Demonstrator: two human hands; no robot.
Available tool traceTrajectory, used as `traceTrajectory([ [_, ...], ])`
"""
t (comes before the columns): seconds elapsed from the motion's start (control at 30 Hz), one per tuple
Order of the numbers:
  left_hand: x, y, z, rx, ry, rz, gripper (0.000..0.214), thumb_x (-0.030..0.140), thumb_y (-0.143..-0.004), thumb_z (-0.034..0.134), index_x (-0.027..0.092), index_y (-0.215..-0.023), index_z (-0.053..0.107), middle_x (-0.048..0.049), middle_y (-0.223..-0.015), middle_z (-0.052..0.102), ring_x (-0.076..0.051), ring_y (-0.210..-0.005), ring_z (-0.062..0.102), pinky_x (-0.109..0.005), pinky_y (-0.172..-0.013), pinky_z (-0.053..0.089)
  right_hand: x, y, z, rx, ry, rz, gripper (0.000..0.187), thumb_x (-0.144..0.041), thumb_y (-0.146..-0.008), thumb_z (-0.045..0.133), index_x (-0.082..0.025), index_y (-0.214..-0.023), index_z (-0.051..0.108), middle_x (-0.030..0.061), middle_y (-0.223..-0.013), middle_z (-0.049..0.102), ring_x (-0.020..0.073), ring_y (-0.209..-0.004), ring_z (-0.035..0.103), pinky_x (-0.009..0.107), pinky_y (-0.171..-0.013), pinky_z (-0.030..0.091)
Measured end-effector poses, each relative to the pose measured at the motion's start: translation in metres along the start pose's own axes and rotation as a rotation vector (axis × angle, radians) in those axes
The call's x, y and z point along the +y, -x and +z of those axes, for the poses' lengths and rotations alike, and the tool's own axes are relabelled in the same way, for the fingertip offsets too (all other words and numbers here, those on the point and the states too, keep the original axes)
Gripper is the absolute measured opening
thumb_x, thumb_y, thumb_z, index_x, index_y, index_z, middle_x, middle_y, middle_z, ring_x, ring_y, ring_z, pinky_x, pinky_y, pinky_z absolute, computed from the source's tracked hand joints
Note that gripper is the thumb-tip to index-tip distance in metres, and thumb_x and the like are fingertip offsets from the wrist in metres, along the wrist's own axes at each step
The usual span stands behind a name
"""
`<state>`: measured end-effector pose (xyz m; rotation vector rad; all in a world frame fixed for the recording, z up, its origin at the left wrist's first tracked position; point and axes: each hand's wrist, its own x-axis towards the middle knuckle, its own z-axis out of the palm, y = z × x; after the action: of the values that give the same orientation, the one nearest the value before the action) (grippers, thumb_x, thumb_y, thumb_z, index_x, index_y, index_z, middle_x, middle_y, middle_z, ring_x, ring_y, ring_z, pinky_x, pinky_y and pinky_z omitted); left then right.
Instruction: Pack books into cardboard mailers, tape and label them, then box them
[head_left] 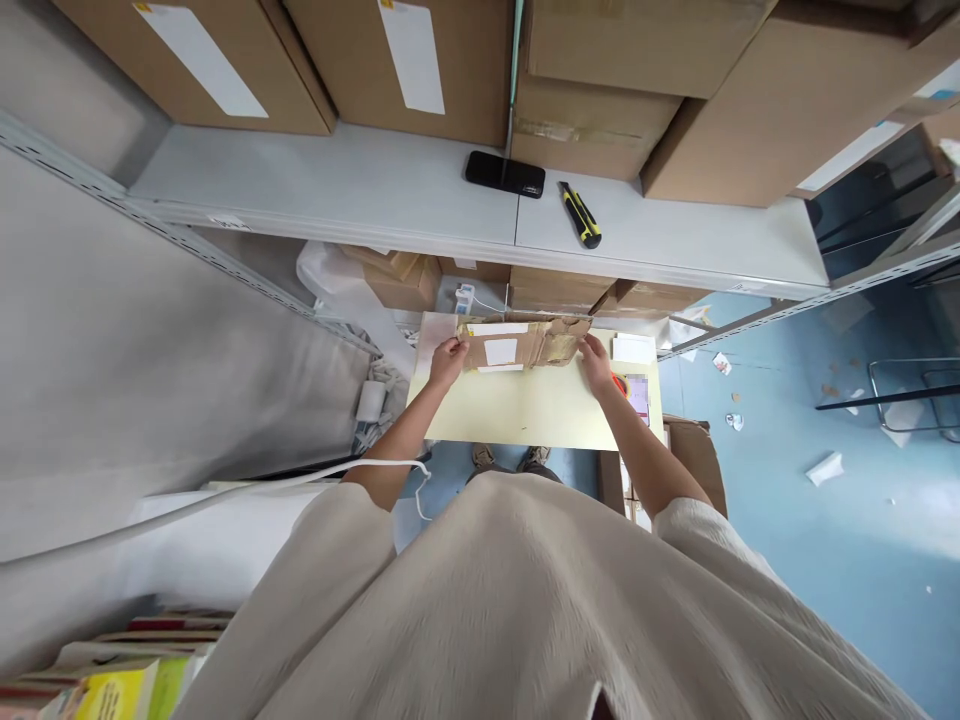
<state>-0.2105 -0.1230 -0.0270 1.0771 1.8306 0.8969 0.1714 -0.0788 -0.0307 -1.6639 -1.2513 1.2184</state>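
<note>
A flattened, torn piece of brown cardboard (525,342) with white labels lies on a pale yellow table top (532,410). My left hand (448,360) grips its left end with curled fingers. My right hand (597,362) holds its right end in the same way. Both arms reach forward from cream sleeves.
A grey shelf (420,195) above carries a black phone (504,173), a yellow-black utility knife (580,215) and big cardboard boxes (405,55). More boxes (397,280) sit below it. The blue floor (825,500) at right has paper scraps. A white cable (225,495) crosses on the left.
</note>
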Motion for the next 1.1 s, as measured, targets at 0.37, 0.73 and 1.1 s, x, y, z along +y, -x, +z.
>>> traceTrajectory([
  [0.37,-0.006,0.024,0.001,-0.136,0.076,0.075,0.030,0.042,-0.098,0.070,0.024,-0.121,0.078,-0.0102,-0.126,0.083,-0.031,-0.124,0.075,-0.045,-0.109,0.060,-0.001,0.017,0.013,-0.136,-0.034,0.041,0.086,-0.090,-0.095,0.055,-0.044,-0.168,0.053,0.0063,-0.170,0.060,0.0346,-0.154,0.059,0.054,-0.117,0.060],
  [0.73,-0.005,0.048,-0.009,-0.277,-0.194,0.514,0.071,0.038,-0.100,0.074,0.025,-0.168,0.057,-0.0156,-0.161,0.059,-0.026,-0.122,0.076,-0.042,-0.110,0.064,-0.010,0.019,0.011,-0.190,-0.159,-0.027,0.074,-0.083,-0.083,0.081,-0.035,-0.139,0.072,0.0085,-0.149,0.074,0.0320,-0.130,0.073,0.055,-0.110,0.064],
  [1.1,0.005,0.051,-0.005,-0.257,-0.305,0.564,0.044,0.041,-0.110,0.063,0.024,-0.151,0.064,-0.0150,-0.164,0.068,-0.034,-0.154,0.063,-0.058,-0.130,0.050,-0.020,0.018,0.009,-0.232,-0.195,-0.021,0.067,-0.084,-0.077,0.088,-0.029,-0.114,0.082,0.0076,-0.124,0.083,0.0318,-0.123,0.077,0.054,-0.112,0.064],
])
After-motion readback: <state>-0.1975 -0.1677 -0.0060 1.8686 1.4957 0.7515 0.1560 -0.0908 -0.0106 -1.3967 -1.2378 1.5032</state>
